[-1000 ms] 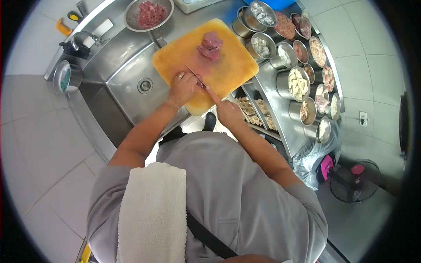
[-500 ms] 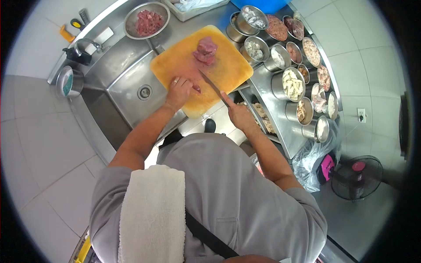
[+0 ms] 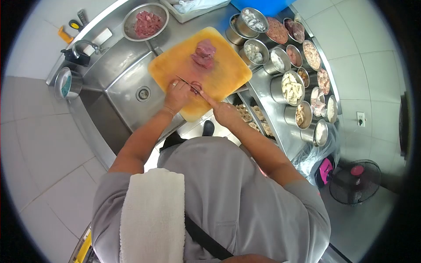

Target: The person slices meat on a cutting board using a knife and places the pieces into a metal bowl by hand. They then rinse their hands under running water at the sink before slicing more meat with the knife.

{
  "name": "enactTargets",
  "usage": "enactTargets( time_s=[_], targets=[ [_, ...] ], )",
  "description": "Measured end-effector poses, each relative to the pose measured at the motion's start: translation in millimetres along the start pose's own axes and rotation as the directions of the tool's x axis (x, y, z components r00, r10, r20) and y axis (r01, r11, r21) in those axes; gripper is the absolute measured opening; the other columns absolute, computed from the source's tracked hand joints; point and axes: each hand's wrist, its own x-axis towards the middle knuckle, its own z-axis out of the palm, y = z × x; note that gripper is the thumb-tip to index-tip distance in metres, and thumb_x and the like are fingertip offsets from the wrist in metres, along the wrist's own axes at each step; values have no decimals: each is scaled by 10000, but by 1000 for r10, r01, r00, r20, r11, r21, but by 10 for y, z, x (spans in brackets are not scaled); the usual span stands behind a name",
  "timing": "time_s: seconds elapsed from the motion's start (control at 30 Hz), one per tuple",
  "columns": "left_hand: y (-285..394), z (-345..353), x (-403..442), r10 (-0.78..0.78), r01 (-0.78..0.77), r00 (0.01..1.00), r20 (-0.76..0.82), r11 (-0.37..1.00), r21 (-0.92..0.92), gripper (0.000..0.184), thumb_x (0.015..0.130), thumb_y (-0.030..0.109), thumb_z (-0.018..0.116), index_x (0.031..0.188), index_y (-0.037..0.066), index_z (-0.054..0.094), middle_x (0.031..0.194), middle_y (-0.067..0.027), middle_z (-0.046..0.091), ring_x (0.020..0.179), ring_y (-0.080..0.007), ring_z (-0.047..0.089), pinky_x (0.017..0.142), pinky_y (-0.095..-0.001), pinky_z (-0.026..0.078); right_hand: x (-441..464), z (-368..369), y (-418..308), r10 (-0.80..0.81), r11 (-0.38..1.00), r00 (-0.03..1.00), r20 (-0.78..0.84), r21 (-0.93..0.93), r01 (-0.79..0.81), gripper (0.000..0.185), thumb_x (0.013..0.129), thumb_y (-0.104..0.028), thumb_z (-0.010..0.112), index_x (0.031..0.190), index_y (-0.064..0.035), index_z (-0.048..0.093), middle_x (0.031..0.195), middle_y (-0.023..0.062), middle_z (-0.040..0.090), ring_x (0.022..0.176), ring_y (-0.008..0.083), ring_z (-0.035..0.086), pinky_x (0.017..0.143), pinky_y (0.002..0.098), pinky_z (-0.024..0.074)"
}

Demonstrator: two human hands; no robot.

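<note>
A yellow-orange cutting board point(image 3: 228, 72) lies at the edge of the steel sink. On its upper part rests a lump of pink raw meat point(image 3: 204, 54). My right hand point(image 3: 226, 113) is closed round the handle of a knife point(image 3: 187, 83), whose blade points up and left across a small piece of meat point(image 3: 196, 87). Beside the blade, my left hand point(image 3: 177, 95) presses that small piece against the board with its fingers together. The fingertips are partly hidden by the knife and the meat.
The sink basin point(image 3: 114, 83) is left of the board. A steel bowl of sliced meat point(image 3: 147, 23) stands above it, near a white tray point(image 3: 193, 14). Several steel containers of food, one with pale pieces point(image 3: 291, 88), line the right counter. A fan point(image 3: 356, 182) stands lower right.
The knife was lifted clear to the right of the small piece half a second ago; now my right hand has brought it back left, over the meat. My left hand stays at the piece.
</note>
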Motion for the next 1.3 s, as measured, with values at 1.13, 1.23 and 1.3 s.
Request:
enactTargets(
  time_s=[1.13,1.23,1.3],
  targets=[
    [31,-266,1083,140,-123,713,687,990,-74,503,825,223,885,1297,170,720,1373,-117,581,1235,-395,648,1021,-499,564,-1029,-489,796,324,604,944,62,754,-257,848,1108,-127,631,1787,-457,243,791,75,647,540,146,557,532,359,547],
    [-74,-103,1084,174,-104,672,719,985,-141,452,835,245,878,1255,150,740,1295,-100,648,1243,-387,657,1012,-501,567,-1058,-291,825,358,550,933,31,801,-238,864,1118,-106,623,1794,-462,219,700,5,593,502,120,508,508,325,499],
    [-116,-6,1053,150,-97,608,780,989,-114,465,847,246,865,1289,157,750,1303,-87,675,1268,-363,664,1036,-481,568,-1048,-271,863,344,518,936,72,817,-253,865,1118,-101,620,1801,-437,211,654,-9,541,501,122,508,497,324,492]
  ],
)
